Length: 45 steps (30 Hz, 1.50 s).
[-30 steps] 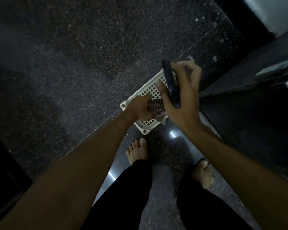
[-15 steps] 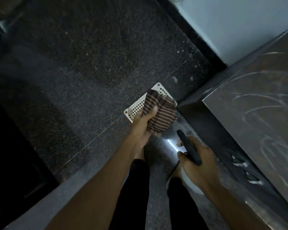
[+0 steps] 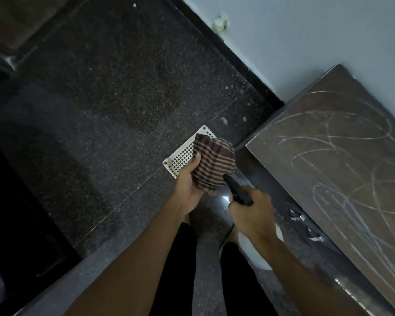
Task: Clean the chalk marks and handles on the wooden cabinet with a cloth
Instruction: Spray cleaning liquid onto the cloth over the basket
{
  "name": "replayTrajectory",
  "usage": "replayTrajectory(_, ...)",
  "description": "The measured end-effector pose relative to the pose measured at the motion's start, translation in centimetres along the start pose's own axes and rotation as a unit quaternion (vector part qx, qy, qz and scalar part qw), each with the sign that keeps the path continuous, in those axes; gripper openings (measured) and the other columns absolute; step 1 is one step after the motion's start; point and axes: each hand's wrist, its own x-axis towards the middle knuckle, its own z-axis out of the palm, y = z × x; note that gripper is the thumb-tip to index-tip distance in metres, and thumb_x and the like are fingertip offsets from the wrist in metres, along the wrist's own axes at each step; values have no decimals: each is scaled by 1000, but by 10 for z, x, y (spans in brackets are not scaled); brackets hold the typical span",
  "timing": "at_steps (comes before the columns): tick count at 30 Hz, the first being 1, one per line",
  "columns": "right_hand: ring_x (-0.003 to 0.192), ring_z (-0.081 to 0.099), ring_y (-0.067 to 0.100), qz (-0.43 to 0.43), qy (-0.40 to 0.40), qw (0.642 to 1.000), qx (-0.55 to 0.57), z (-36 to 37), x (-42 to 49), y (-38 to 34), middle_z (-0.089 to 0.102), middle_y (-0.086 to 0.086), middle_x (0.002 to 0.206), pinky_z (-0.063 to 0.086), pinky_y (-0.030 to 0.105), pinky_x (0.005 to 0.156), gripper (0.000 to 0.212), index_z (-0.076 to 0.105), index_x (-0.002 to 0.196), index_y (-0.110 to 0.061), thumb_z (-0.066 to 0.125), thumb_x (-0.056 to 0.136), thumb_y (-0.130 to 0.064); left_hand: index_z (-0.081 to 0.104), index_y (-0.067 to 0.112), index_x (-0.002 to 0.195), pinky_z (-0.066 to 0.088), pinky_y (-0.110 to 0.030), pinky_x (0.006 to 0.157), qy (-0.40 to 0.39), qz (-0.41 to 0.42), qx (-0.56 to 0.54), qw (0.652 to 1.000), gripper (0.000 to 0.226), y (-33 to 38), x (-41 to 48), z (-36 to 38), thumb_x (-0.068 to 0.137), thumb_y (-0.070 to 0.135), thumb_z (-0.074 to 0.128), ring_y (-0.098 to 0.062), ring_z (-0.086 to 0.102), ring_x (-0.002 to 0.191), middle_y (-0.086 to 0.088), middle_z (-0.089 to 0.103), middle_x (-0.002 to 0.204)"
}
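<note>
left hand (image 3: 188,185) gripping striped cloth (image 3: 212,165), right hand (image 3: 251,213) clutching black object (image 3: 236,190)

I count one striped cloth (image 3: 214,165), one black tool (image 3: 237,192) and one white basket (image 3: 183,156). The one cabinet (image 3: 328,167) has two metal handles (image 3: 297,215).

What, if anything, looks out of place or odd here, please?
White chalk scribbles sprawl across the wooden cabinet, plainly unwanted marks. A white perforated basket also lies on the floor near the cabinet's corner, an unusual spot.
</note>
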Motion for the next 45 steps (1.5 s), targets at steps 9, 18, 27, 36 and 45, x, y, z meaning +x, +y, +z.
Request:
replayTrajectory(9, 36, 28, 11, 22, -19, 999, 16, -2, 1, 8, 34, -5, 42, 26, 23, 40, 35, 47, 53, -32, 60, 77, -10, 59, 6, 134, 54, -44, 99, 3, -1, 3, 1000, 48, 6, 1, 8, 96, 36, 60, -31, 61, 124, -12, 66, 132)
replayTrajectory(18, 40, 31, 10, 32, -21, 999, 14, 8, 2, 12, 39, -6, 45, 31, 28, 43, 26, 46, 58, -26, 58, 78, -15, 58, 8, 136, 59, -41, 84, 27, -16, 42, 999, 61, 10, 2, 6, 82, 32, 72, -31, 62, 120, -12, 66, 132)
replayTrajectory(27, 45, 49, 5, -29, 10, 999, -36, 17, 9, 2, 47, -8, 51, 38, 24, 44, 41, 46, 69, -28, 74, 74, -58, 68, 11, 121, 57, -41, 91, -8, -21, 61, 998, 42, 20, 3, 4, 85, 33, 70, -25, 71, 107, -9, 72, 121)
replayTrajectory(36, 44, 51, 17, 37, 46, 997, 49, 31, 18, 0, 48, 0, 49, 51, 36, 49, 43, 48, 59, -22, 79, 78, -44, 68, 11, 120, 54, -44, 99, -20, -15, 56, 998, 43, 28, 6, 1, 82, 31, 70, -28, 66, 113, -10, 70, 124)
replayTrajectory(45, 38, 38, 13, -3, 29, 999, 32, 45, 11, -3, 43, 5, 46, 42, 37, 41, 44, 50, 55, -18, 74, 85, -40, 65, 11, 125, 59, -36, 87, -9, -18, 64, 998, 45, 35, 4, 0, 84, 30, 68, -22, 71, 105, -8, 73, 118)
